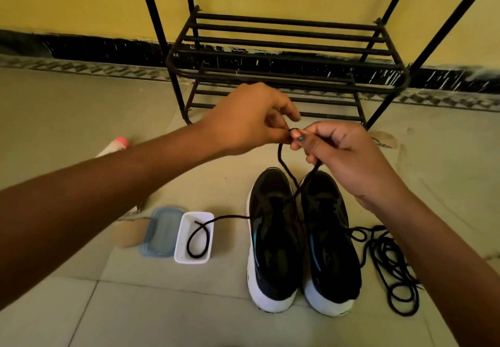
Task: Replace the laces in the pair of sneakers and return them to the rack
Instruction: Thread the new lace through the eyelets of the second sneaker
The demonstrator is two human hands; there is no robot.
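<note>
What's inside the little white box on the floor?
A curled end of black lace lies inside the white box; the rest runs out over the rim toward the sneakers. Nothing else shows inside; the bit of bottom under the lace is covered.

1. Two sneakers stand close side by side on the floor (81, 97), toes toward the rack (286, 57): left sneaker (273, 238), right sneaker (330, 241).
2. The rack stands behind them, before the wall (81, 0).
3. A tub (180, 241) sits just left of the left sneaker; its lid (159, 234) touches the tub's left side.
4. A lace (230, 217) runs from inside the tub to the left sneaker, then up to both grips.
5. The left grip (251, 119) and right grip (343, 152) meet above the toes, each pinching the lace.
6. Loose laces (392, 265) lie just right of the right sneaker.
</note>
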